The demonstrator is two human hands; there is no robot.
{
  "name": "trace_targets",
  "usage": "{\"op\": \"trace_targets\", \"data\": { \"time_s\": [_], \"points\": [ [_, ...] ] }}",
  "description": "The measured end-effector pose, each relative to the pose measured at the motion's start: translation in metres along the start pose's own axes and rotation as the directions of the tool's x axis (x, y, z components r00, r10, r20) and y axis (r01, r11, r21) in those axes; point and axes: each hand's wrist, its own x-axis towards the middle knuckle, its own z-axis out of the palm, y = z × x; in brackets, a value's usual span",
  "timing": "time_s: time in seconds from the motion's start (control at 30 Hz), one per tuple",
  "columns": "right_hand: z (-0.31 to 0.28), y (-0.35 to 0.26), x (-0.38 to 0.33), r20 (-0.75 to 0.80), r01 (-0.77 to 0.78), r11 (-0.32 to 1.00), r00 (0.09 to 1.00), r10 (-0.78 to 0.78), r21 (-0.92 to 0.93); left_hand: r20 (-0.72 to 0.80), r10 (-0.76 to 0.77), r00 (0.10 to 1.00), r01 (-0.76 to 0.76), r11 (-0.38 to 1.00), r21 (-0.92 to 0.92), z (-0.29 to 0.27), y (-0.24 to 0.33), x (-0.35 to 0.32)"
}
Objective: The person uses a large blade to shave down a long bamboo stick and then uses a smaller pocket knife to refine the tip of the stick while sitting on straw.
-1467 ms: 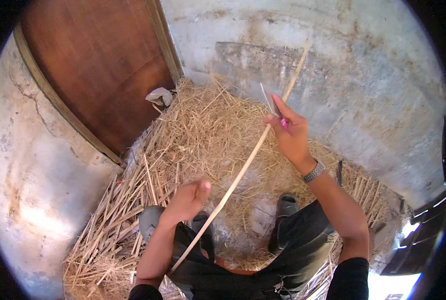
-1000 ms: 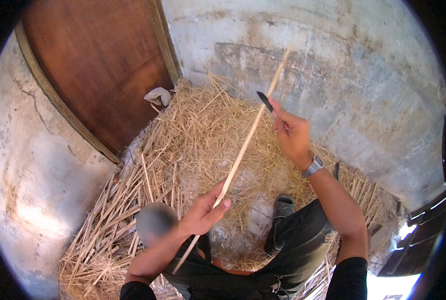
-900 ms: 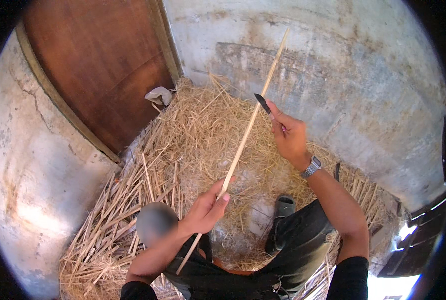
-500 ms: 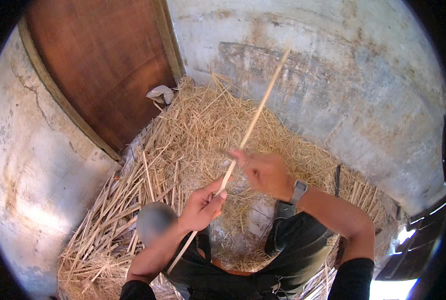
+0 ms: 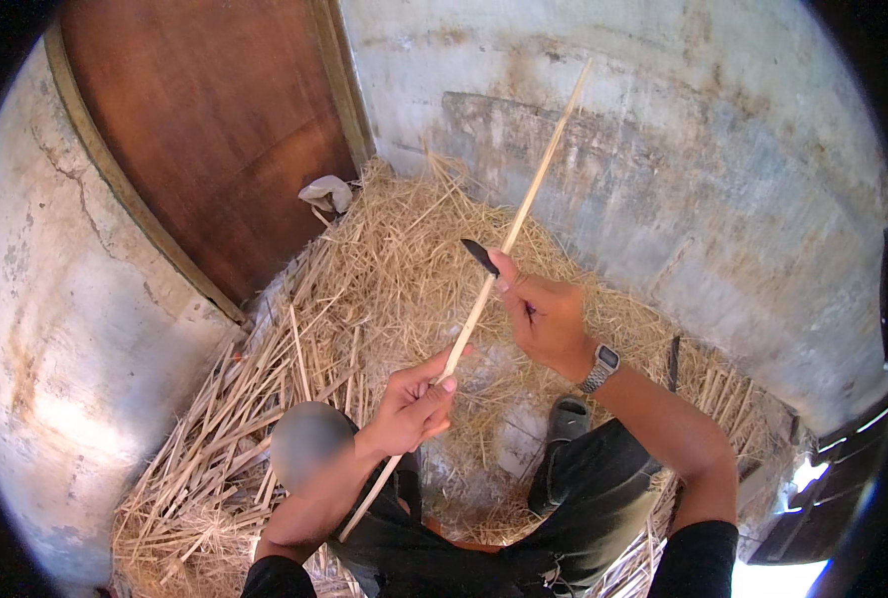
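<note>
A long, thin, pale strip, apparently of bamboo (image 5: 541, 179), runs slantwise from beside my left thigh up toward the far wall. My left hand (image 5: 412, 407) is closed around its lower half, thumb on top. Farther up, my right hand (image 5: 549, 317) grips a small knife (image 5: 479, 256); its dark blade lies across the strip and the handle is hidden in my fist. A grey watch (image 5: 601, 368) is on my right wrist.
Thin shavings (image 5: 414, 229) are heaped on the floor ahead, and many split strips (image 5: 225, 419) lie at the left. A brown door (image 5: 205, 130) and a stained wall (image 5: 663, 149) bound the corner. A pale bag (image 5: 326, 192) rests by the door.
My right hand, blurred before, has moved a little up along the strip, and the knife blade now shows clearly. The strip's far end sits higher. My left hand keeps its hold.
</note>
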Motion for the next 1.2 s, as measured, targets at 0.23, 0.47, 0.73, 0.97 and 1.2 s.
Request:
{"op": "trace_targets", "data": {
  "time_s": [0.23,0.47,0.73,0.97,1.2],
  "points": [
    [0.019,-0.04,-0.035,0.27,0.103,0.967,0.949,-0.166,0.234,-0.039,-0.033,0.999,0.03,0.997,-0.065,-0.02,-0.023,0.007],
    [-0.009,0.018,0.018,-0.084,-0.066,0.994,0.994,0.073,0.093,0.047,-0.034,0.998,0.038,0.996,-0.081,-0.001,-0.008,0.01],
    [0.003,-0.042,-0.018,0.325,0.024,1.0,0.945,-0.028,0.016,0.019,-0.025,1.0,0.027,0.996,-0.079,-0.012,-0.008,0.002],
    [0.0,0.01,0.004,0.027,-0.053,0.995,0.998,0.051,0.08,0.067,-0.046,0.997,0.051,0.995,-0.083,-0.01,-0.004,0.005],
    [0.016,-0.048,-0.024,0.344,0.008,0.982,0.936,-0.073,0.187,-0.011,-0.059,0.998,0.058,0.993,-0.098,-0.02,-0.008,0.011]
  ]
}}
